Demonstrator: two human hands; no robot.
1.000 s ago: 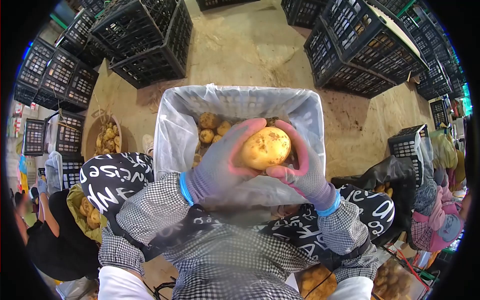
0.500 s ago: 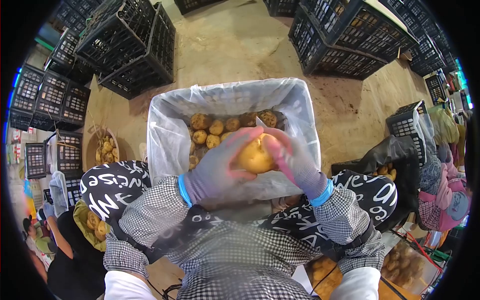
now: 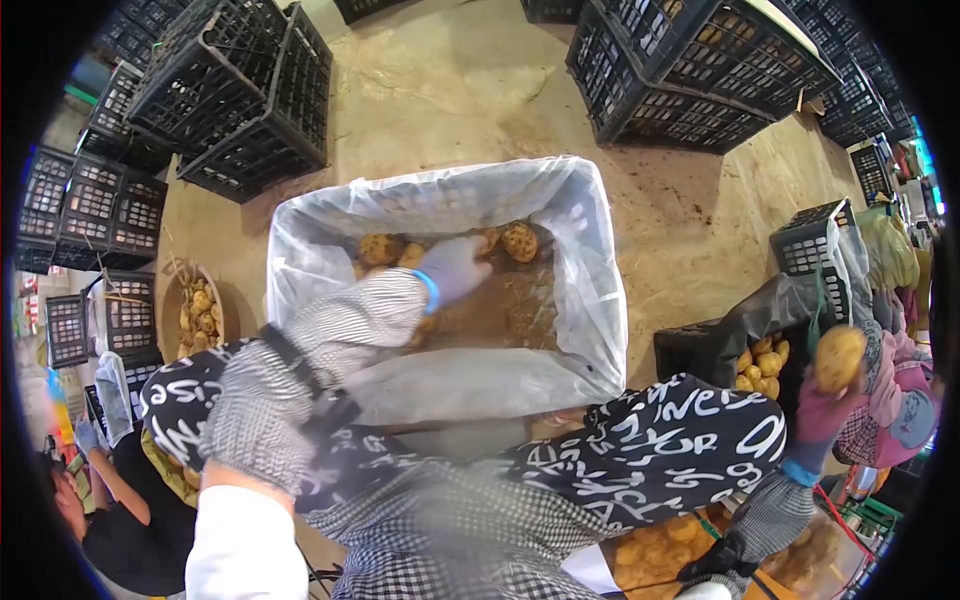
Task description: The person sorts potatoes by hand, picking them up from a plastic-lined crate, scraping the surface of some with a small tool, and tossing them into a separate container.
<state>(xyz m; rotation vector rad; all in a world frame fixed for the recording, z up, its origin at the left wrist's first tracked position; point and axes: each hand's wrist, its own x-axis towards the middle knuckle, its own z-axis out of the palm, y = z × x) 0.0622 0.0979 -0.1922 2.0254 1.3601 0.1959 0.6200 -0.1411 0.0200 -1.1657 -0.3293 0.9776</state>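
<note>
My right hand, in a pinkish glove, is out at the far right, closed around a large potato. My left hand, gloved in grey with a blue band at the wrist, reaches down into the crate lined with white plastic. Its fingertips are at a brownish potato; blur and the hand itself hide whether they grip it. Beside that one lies a dirt-marked potato. Another potato sits at the crate's back left, and my left forearm covers part of those around it.
At the right stands a black-lined crate of potatoes. A basket of potatoes is on the floor at left. Stacked black crates and more stacked crates rise ahead. A person in black works at lower left.
Both hands were together around a potato over the lined crate. My right hand has carried a potato far to the right, while my left hand has let go and gone down into the crate.
</note>
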